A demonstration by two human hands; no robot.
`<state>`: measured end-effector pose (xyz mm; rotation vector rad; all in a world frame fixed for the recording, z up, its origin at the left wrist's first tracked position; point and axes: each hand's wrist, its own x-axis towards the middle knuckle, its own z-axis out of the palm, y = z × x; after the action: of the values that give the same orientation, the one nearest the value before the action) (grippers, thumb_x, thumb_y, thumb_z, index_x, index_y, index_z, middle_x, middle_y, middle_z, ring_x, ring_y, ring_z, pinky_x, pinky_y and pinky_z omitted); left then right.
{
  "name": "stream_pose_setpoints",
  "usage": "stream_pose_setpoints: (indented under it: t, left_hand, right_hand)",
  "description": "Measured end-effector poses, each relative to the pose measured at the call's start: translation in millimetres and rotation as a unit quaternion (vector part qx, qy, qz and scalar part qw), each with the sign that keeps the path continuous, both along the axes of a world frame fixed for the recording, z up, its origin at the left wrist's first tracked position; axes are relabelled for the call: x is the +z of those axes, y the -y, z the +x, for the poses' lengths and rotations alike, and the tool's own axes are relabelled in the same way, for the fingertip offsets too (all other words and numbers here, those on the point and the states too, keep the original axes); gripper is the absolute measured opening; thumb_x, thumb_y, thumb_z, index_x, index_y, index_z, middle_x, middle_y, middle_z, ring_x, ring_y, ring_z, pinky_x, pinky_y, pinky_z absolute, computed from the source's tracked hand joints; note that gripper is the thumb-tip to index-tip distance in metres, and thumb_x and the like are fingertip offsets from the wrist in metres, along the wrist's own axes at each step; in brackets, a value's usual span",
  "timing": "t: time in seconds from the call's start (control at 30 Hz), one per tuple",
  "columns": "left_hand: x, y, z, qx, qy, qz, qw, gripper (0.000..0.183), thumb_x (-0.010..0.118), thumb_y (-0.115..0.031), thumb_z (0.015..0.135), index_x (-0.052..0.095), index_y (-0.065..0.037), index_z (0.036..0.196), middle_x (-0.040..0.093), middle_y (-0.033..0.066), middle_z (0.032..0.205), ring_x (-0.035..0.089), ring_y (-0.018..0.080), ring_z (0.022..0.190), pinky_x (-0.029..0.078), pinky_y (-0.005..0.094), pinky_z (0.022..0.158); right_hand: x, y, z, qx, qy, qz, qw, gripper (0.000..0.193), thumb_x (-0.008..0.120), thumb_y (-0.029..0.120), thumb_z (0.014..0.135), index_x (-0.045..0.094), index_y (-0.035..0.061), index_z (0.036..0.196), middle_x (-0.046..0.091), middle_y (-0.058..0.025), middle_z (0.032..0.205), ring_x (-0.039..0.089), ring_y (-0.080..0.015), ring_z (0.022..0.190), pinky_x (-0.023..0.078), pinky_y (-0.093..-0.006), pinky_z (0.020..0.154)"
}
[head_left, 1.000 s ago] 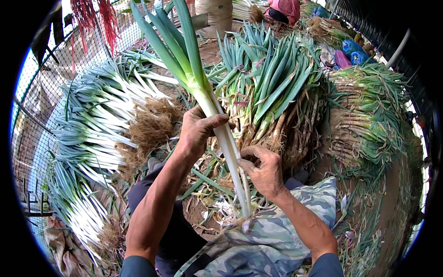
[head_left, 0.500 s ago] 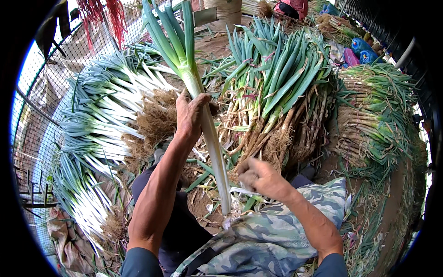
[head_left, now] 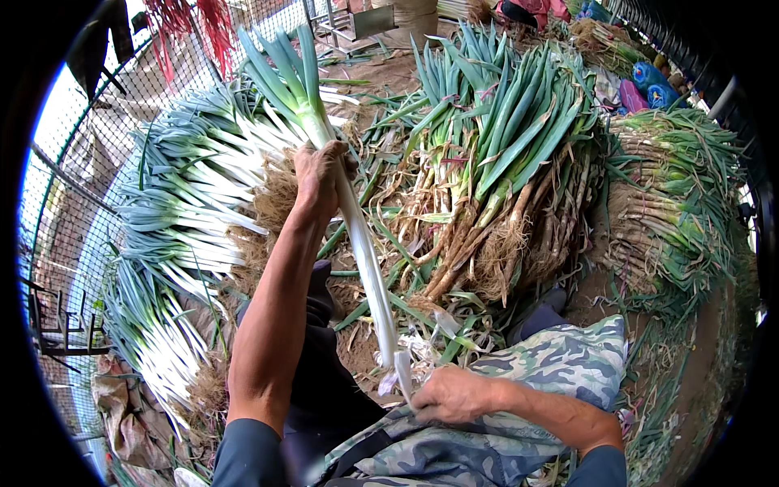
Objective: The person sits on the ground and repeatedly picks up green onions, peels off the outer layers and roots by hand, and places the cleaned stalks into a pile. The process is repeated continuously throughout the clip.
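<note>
My left hand (head_left: 318, 177) is wrapped round a big green onion (head_left: 367, 256) at the upper part of its white stalk. Its green leaves point up and away, and the stalk slants down toward my lap. Near its lower end, my right hand (head_left: 453, 394) pinches a pale strip of outer skin (head_left: 403, 375) that hangs partly off the stalk. The fingertips of my right hand are partly hidden. Under that hand, camouflage cloth (head_left: 560, 361) covers my lap.
Clean white-stalked onions (head_left: 191, 243) lie in rows at left, roots inward. Ahead stands a heap of unpeeled onions (head_left: 503, 162) with brown skins. More onions (head_left: 669, 211) are piled at right. Peelings (head_left: 422, 333) litter the soil. Netting (head_left: 61, 195) runs along the left.
My right hand has moved down and left to the onion's lower end and now grips a strip of skin, which has come away there. The onion appears slightly farther left.
</note>
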<state>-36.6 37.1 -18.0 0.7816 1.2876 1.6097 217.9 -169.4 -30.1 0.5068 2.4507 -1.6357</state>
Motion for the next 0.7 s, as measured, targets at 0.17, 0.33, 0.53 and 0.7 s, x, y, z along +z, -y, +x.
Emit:
stream_pose_setpoints:
  t: [0.17,0.33,0.53,0.7]
  left_hand:
    - [-14,-6,-2,0.006,0.011,-0.029,0.999,0.014,0.057,-0.002,0.079,0.049,0.003,0.089,0.056,0.0085,0.062,0.054,0.0171,0.046,0.046,0.0286,0.042]
    - [-14,-15,-15,0.051,0.016,-0.021,0.998,0.020,0.060,-0.003,0.080,0.047,0.005,0.092,0.057,0.0100,0.063,0.056,0.0182,0.048,0.047,0.0286,0.043]
    - [-4,-5,2,0.018,0.111,-0.026,0.993,0.021,0.062,-0.003,0.081,0.047,0.006,0.094,0.056,0.0119,0.070,0.057,0.0182,0.053,0.047,0.0264,0.043]
    - [0,-1,10,0.029,0.124,-0.017,0.992,0.020,0.061,-0.001,0.080,0.048,0.007,0.093,0.056,0.0121,0.070,0.056,0.0188,0.053,0.047,0.0265,0.043]
  right_hand:
    - [23,10,-12,0.134,-0.029,-0.064,0.988,0.025,0.059,0.025,0.082,0.057,0.0006,0.077,0.057,-0.0190,0.070,0.057,-0.0375,0.073,0.043,-0.0455,0.065]
    - [17,16,-12,0.177,-0.057,-0.159,0.969,0.027,0.062,0.027,0.080,0.060,0.0011,0.084,0.058,-0.0199,0.074,0.057,-0.0369,0.074,0.043,-0.0441,0.065]
    - [19,-33,15,-0.088,0.148,0.185,0.968,0.026,0.065,0.023,0.082,0.067,0.0062,0.101,0.065,-0.0121,0.084,0.063,-0.0255,0.078,0.050,-0.0394,0.072]
    - [31,-48,14,-0.284,-0.061,0.131,0.948,0.018,0.068,0.013,0.079,0.067,0.0020,0.093,0.065,-0.0104,0.082,0.063,-0.0225,0.075,0.049,-0.0348,0.070]
